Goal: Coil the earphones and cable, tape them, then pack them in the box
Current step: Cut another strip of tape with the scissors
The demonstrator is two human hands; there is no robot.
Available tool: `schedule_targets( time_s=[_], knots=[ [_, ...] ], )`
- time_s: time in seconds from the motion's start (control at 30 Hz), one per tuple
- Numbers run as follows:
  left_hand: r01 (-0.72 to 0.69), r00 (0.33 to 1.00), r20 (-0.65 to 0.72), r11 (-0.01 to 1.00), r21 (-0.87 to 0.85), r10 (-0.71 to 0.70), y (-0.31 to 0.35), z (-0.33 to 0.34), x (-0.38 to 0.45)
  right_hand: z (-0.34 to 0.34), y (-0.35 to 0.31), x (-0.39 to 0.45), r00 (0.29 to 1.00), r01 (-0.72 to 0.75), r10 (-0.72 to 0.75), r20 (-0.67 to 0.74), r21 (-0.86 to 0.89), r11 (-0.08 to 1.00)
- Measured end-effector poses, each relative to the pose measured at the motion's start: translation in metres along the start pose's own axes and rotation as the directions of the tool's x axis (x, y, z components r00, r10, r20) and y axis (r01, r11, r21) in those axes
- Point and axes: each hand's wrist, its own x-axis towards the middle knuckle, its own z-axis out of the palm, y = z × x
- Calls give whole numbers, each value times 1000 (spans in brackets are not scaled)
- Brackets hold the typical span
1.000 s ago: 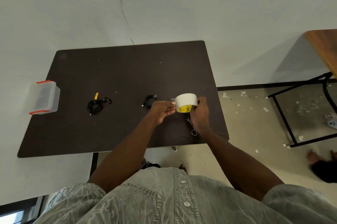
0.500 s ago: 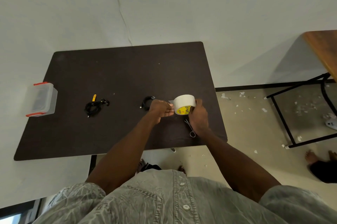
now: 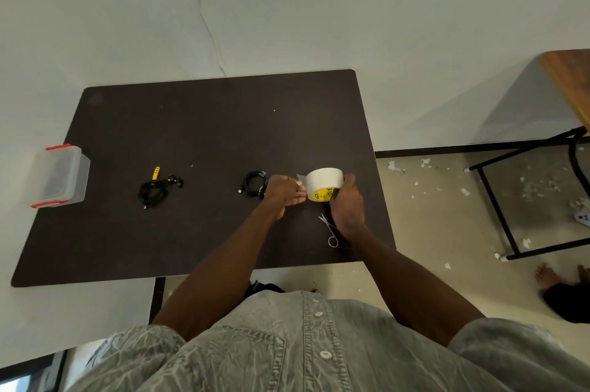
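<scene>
Head view, R grip (image 3: 347, 204) curled round tape roll (image 3: 324, 181), L grip (image 3: 285, 191) pinching tape end, scissors (image 3: 329, 229) beside on bench (image 3: 204, 123), coiled cable (image 3: 254, 184) nr L.

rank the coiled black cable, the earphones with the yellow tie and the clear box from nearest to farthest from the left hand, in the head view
1. coiled black cable, just left of the left hand
2. earphones, mid-table, further left
3. clear box, at the table's far left edge

White tape roll (image 3: 324, 180), yellow core; black cables (image 3: 254, 184); dark table (image 3: 204, 130).
</scene>
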Motion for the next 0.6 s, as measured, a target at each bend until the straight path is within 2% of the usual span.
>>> schedule_targets(
  time_s=[0.13,0.3,0.47,0.6],
  knots=[
    [-14,998,61,1000,4,14,-1,0,3,-1,4,8,1000,27,-27,9,-42,999],
    [50,988,153,992,-118,-32,1,-6,2,-4,5,14,999,46,-44,23,-78,996],
    [84,990,124,988,-130,-68,0,-6,4,-5,4,12,999,48,-45,24,-127,991],
    [72,987,151,990,-122,-54,0,-5,2,-8,6,13,999,30,-26,32,-140,990]
  ],
)
